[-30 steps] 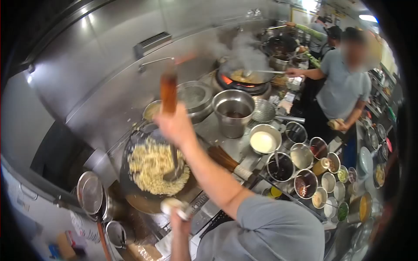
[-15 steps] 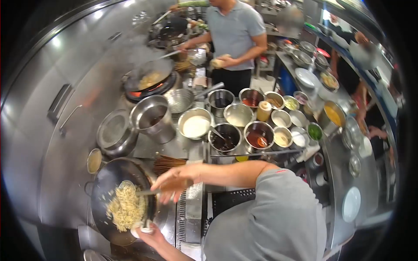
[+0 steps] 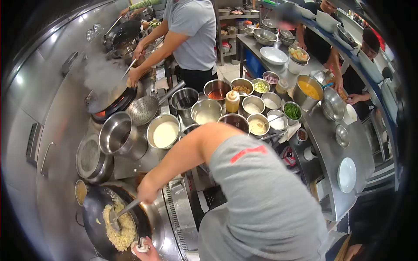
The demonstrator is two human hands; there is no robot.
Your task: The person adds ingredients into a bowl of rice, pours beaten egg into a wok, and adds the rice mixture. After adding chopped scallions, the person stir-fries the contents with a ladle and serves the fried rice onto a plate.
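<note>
My right hand (image 3: 148, 190) is closed around the handle of a metal ladle (image 3: 129, 207), whose bowl rests in the fried rice (image 3: 121, 235). The pale yellow rice lies in a dark wok (image 3: 92, 209) at the lower left. At the wok's near edge, my left hand (image 3: 150, 251) is closed on a folded white cloth (image 3: 140, 246) against the rim or handle. Part of that hand is cut off by the frame's bottom.
Pots and bowls of sauces and toppings crowd the counter beyond my right arm, including a white-filled pot (image 3: 164, 131) and a squeeze bottle (image 3: 232, 102). A co-worker (image 3: 191, 35) works at a steaming second wok (image 3: 117, 93). A strainer (image 3: 143, 109) lies between.
My right hand has gone from loosely spread fingers to a closed grip on the ladle. The rice lies lower in the wok. The co-worker's second hand has moved to their wok, and my view has shifted.
</note>
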